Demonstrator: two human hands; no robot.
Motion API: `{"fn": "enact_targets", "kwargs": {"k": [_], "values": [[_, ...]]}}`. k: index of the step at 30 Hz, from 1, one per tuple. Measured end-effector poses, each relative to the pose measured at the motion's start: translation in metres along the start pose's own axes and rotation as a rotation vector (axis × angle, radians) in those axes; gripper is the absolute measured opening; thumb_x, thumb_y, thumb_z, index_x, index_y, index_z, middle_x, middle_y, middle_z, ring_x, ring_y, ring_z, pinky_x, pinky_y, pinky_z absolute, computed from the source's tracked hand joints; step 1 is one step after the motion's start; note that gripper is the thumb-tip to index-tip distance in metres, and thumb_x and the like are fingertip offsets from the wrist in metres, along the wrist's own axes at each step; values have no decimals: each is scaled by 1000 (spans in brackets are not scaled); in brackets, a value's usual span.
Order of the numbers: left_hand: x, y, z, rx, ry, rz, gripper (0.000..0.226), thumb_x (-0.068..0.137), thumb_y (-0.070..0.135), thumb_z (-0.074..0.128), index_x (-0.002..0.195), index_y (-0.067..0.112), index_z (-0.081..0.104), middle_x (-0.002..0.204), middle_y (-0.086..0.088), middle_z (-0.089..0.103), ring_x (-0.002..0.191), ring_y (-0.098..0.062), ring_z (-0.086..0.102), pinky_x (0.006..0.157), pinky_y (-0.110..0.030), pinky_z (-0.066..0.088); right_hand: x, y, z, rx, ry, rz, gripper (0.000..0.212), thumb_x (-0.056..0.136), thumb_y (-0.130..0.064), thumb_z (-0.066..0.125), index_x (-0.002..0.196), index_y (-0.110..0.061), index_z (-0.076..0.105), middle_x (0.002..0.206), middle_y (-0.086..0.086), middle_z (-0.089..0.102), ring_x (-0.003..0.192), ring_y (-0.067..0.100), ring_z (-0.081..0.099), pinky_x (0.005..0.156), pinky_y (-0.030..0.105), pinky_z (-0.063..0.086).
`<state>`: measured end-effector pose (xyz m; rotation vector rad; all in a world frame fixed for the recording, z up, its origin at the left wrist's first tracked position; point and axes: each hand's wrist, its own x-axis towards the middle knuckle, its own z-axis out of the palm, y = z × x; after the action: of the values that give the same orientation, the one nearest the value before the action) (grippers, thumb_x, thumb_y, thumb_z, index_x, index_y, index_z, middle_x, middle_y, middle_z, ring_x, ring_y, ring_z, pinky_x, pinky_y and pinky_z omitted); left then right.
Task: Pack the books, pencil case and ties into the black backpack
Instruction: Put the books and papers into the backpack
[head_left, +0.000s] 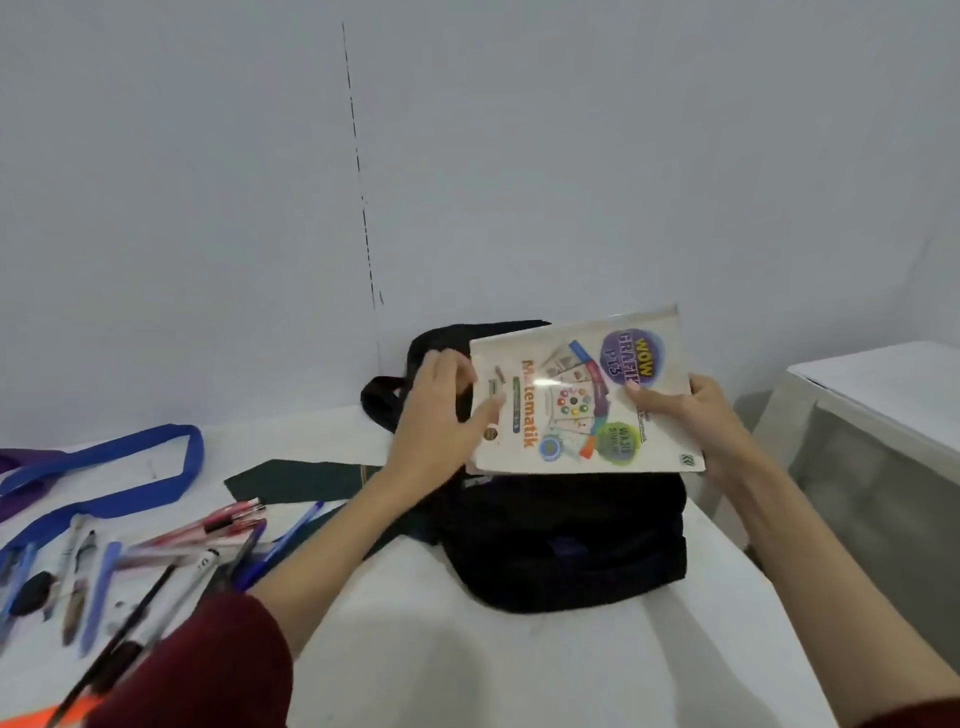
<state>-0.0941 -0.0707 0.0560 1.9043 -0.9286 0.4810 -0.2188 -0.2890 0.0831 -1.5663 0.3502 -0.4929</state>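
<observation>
A black fabric backpack (566, 540) stands on the white table (467, 649), against the pale wall; directly above its top a glossy white mathematics workbook with a colourful cover (582, 400) is held flat, cover up, by both hands; the left hand (441, 415) grips the book's left edge, thumb on the cover and fingers curled behind; the right hand (691, 415) clasps the right edge the same way. Left of the backpack, touching its base, lies a dark green tie (296, 480); farther left a blue tie (104, 478) loops over the table; nearer the camera, left of the backpack, loose pens and pencils (156, 561) lie scattered.
</observation>
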Motion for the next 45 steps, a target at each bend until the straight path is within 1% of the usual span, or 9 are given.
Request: {"fn": "enact_targets", "kwargs": {"k": [5,9,15,19,26,29,35,39,45], "values": [[-64,-15,61,468,-484,261,61,80,74,36,109,24,55,111,10,49,96,-6,49,84,-23,44,44,20,-55,232,96,86,17,82,-8,67,99,-9,64,74,5,75,63,21,71,55,35,60],[-58,-44,76,644,-349,382,34,90,40,40,86,23,69,80,9,62,68,-10,63,54,-21,50,67,23,-73,303,-8,117,16,84,-10,65,100,-13,65,84,6,75,68,22,72,58,37,59],[-4,-51,39,28,81,-701,36,94,23,55,62,10,49,62,-8,54,61,-18,50,64,-32,43,83,14,-82,355,-290,209,22,82,-10,60,103,-9,64,90,10,74,70,25,72,53,34,59],[57,-24,8,-453,317,-953,23,93,13,56,73,3,56,77,-12,60,66,-20,56,59,-30,50,85,19,-81,285,-459,319,48,58,-13,81,102,-4,65,98,17,72,74,30,72,57,39,60],[151,48,6,-335,332,-749,16,92,19,54,84,5,55,89,-12,62,83,-26,60,77,-34,52,92,31,-81,225,-376,450,41,70,-7,65,110,0,59,93,20,72,66,30,72,47,36,58],[170,63,10,-112,285,-610,32,94,22,49,64,12,41,70,-4,49,64,-18,48,58,-27,40,97,40,-72,299,-252,470,25,82,-3,61,108,0,60,89,19,73,61,28,71,47,37,58],[171,82,13,613,-175,-142,39,90,50,51,98,15,65,95,3,58,91,-18,51,77,-31,40,110,79,12,626,173,448,32,88,-8,62,118,-2,57,94,11,66,76,25,64,67,37,56],[174,95,20,728,-142,-21,39,95,39,47,69,11,52,68,0,51,75,-27,54,62,-30,35,104,69,72,781,-52,522,38,97,-22,50,133,-7,46,121,19,60,93,30,63,74,39,55],[179,90,13,568,76,-18,49,97,31,44,54,14,30,55,1,36,55,-19,38,47,-28,22,95,68,70,-510,-325,58,53,89,-48,56,52,-10,56,41,-1,43,36,12,42,43,23,32]]}}
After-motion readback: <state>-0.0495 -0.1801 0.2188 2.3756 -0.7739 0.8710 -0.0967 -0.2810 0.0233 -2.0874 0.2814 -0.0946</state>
